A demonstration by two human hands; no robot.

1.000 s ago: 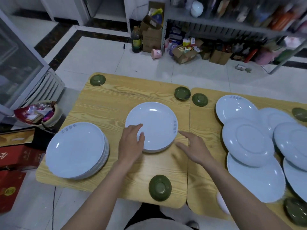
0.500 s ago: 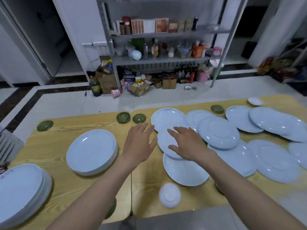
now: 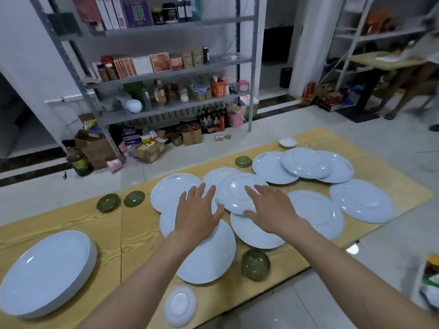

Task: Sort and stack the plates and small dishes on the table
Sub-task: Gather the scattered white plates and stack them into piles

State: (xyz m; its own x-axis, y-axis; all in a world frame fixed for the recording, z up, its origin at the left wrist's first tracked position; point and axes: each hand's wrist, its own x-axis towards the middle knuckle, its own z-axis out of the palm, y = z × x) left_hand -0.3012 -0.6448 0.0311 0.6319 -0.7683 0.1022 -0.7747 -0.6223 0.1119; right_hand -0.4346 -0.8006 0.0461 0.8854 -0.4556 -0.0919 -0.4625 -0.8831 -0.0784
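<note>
Left hand (image 3: pixel 197 217), right hand (image 3: pixel 270 210) spread flat, fingers open, gripping nothing, over overlapped plates (image 3: pixel 240 191) mid-bench (image 3: pixel 140 233). Risk: inverted top plate slipping off neighbours when lifted; green dish (image 3: pixel 255 264) near bench edge, easily knocked.

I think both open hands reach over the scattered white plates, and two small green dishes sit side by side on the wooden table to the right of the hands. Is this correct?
Not quite. In the head view the two small green dishes sit side by side to the left of the left hand and right hand, not the right. The rest holds.
</note>
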